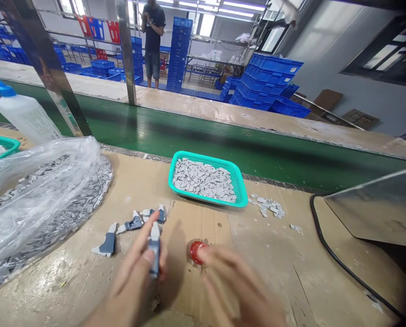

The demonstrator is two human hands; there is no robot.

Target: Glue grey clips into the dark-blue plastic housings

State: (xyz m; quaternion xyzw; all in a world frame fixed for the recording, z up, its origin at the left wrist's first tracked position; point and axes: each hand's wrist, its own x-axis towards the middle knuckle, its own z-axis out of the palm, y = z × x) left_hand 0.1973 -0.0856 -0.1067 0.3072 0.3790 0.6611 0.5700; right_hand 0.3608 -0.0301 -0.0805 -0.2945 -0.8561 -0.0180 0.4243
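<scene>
My left hand [135, 268] is closed around a dark blue and light grey plastic part [154, 250], held upright above the cardboard. My right hand [237, 281] is smeared by motion; its fingertips overlap the edge of a small round red dish or cap [196, 252] on the work surface. Whether they touch it, or hold anything small, I cannot make out. Left of my left hand lie similar blue-grey parts, one [108, 243] nearest me and another [134, 222] farther off. Beyond both hands stands a turquoise basket [242, 181] filled with small light grey plastic pieces [203, 179].
A clear plastic bag [53, 190] of grey pieces covers the left side, with a blue-capped bottle [26, 113] behind it. Loose grey pieces [269, 205] lie right of the basket. A black cable [325, 245] curves beside a metal box [383, 204]. A green conveyor belt [148, 129] runs behind; a person [152, 41] stands beyond.
</scene>
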